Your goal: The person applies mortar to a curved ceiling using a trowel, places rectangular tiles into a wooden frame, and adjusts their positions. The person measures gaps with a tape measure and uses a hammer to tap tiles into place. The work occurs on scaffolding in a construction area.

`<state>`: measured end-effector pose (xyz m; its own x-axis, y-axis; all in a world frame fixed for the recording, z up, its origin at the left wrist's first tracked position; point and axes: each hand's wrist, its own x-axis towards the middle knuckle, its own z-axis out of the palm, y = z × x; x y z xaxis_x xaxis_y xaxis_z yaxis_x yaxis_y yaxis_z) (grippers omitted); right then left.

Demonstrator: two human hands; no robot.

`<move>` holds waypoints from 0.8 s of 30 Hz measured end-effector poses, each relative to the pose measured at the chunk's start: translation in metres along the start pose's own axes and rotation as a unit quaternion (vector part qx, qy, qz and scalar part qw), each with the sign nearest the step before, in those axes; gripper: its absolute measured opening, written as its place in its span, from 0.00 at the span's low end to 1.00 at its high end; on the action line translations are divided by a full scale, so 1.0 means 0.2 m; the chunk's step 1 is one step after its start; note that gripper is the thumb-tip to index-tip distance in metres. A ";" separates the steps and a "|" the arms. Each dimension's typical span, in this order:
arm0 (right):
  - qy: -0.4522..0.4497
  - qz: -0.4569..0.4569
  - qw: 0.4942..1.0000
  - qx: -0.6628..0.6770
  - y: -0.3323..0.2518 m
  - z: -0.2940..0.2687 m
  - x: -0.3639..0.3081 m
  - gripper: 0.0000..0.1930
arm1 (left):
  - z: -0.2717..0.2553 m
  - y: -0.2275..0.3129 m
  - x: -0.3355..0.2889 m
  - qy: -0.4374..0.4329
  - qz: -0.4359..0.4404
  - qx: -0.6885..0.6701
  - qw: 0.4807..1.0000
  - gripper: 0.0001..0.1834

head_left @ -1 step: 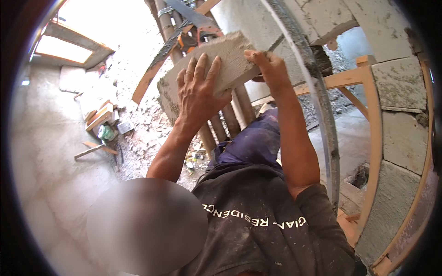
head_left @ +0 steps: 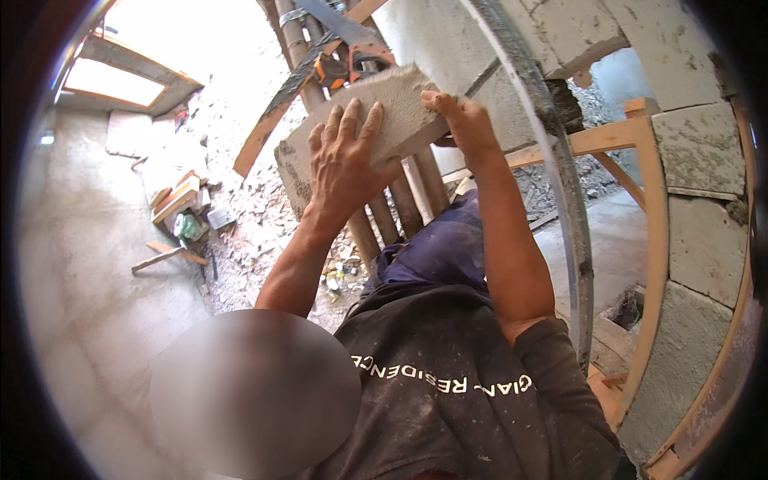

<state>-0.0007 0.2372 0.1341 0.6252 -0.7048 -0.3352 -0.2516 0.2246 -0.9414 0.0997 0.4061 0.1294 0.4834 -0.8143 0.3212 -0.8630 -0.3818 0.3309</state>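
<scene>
A light grey masonry block (head_left: 396, 108) with a rough face is in front of me, above a row of round wooden poles (head_left: 404, 204). My left hand (head_left: 346, 156) lies flat across its face, fingers spread and thumb along the near edge. At the block's right end, my right hand (head_left: 466, 126) is closed around the corner, thumb side on top; its other fingers are mostly hidden. Just beyond the block lies a handsaw (head_left: 340, 24) with an orange and black handle. An orange and black tape measure (head_left: 330, 70) sits beside it.
A wooden board (head_left: 268, 132) slants left of the block. A grey metal bar (head_left: 560, 176) rises at my right, near a timber frame (head_left: 652, 200) and a block wall (head_left: 700, 248). Rubble (head_left: 248, 232) and wood scraps (head_left: 176, 200) lie on the floor below left.
The block and both hands have shifted slightly toward me relative to the saw, and more of the saw handle shows. Both hands keep their places on the block.
</scene>
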 end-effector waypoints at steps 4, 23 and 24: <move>-0.014 0.080 0.995 -0.059 0.38 0.02 0.19 0.36 | 0.17 -0.12 -0.06 -0.103 -0.041 0.007 0.994 0.39; -0.165 -0.145 0.926 -0.307 0.20 0.20 1.07 0.20 | 0.12 -0.56 0.60 -0.414 -0.106 -0.182 0.886 0.33; -0.207 -0.148 0.915 -0.315 0.21 0.26 1.13 0.21 | 0.10 -0.54 0.61 -0.421 -0.120 -0.171 0.883 0.34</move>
<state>0.1679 0.1225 0.0173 0.9279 -0.3282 -0.1771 -0.3203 -0.4582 -0.8291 0.2479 0.3384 0.1145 0.2410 -0.8189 -0.5208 -0.5863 -0.5505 0.5943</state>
